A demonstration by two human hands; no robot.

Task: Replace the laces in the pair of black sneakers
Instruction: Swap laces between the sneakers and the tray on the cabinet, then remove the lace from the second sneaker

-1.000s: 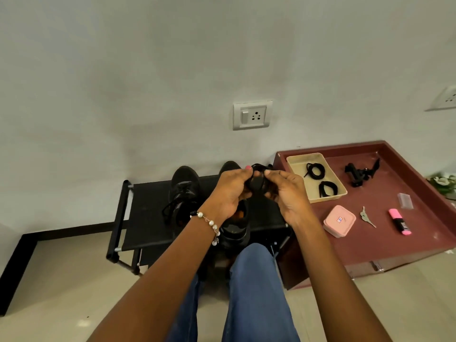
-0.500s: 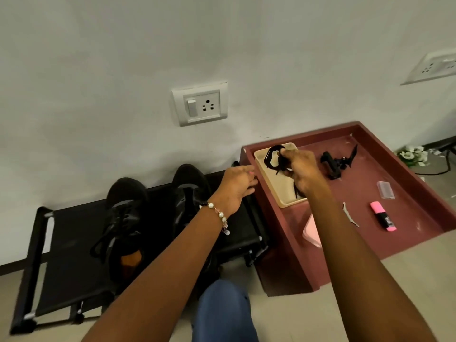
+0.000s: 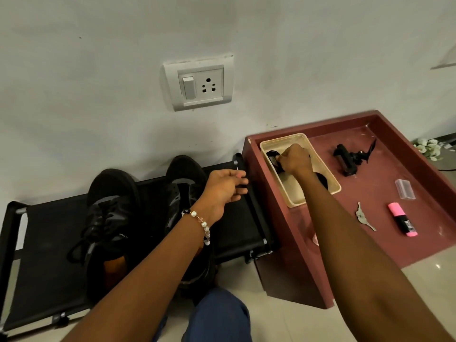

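The only writing in view is on the black body of the pink highlighter [image 3: 403, 220] and as a small mark on the side of the left sneaker [image 3: 108, 218], both too small to read. The right hand [image 3: 294, 157] reaches into the cream tray [image 3: 330, 174] on the maroon table [image 3: 385, 245], fingers curled on a coiled black lace [image 3: 274, 157]. The left hand [image 3: 225, 187] hovers loose and empty by the rack's right edge [image 3: 256, 208], beside the right sneaker [image 3: 183, 186]; the 2 stand toes to the wall.
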